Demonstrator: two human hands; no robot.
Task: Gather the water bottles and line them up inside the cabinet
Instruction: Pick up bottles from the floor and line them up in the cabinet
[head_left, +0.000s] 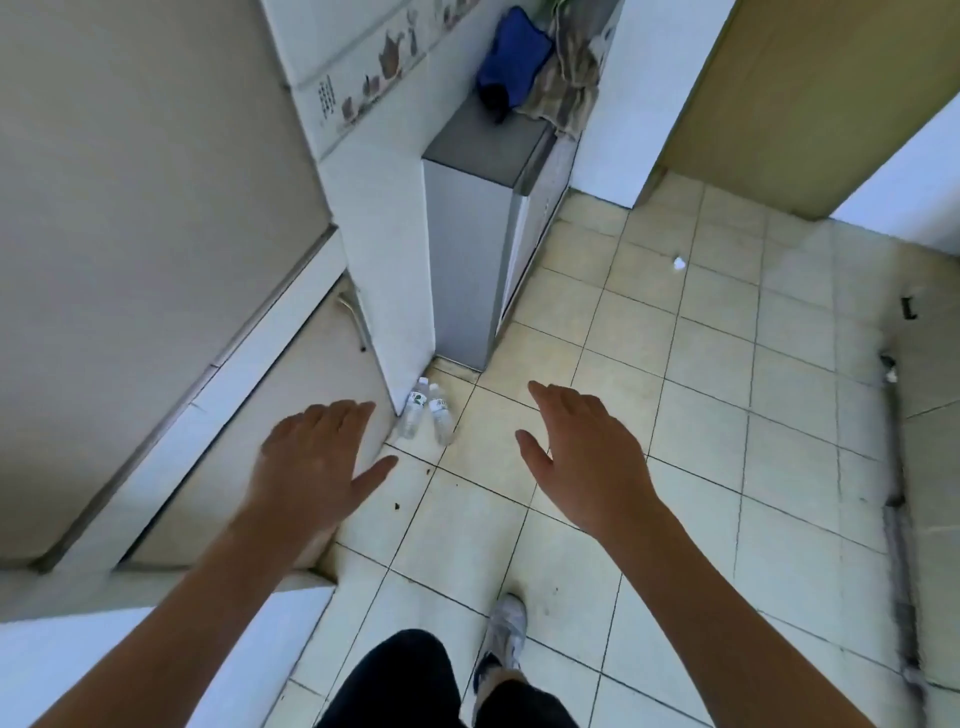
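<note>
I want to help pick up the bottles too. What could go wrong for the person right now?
The two water bottles stand close together on the tiled floor by the wall corner; grabbing one might knock the other over and send it rolling. Both the left hand and right hand are open and empty above the floor, so bending down could bump the grey cabinet.

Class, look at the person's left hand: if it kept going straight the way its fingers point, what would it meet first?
Probably the left water bottle, which stands on the tiled floor at the foot of the white wall corner. The left hand is open and empty. Depth is unclear, so it might brush the wall corner first.
</note>
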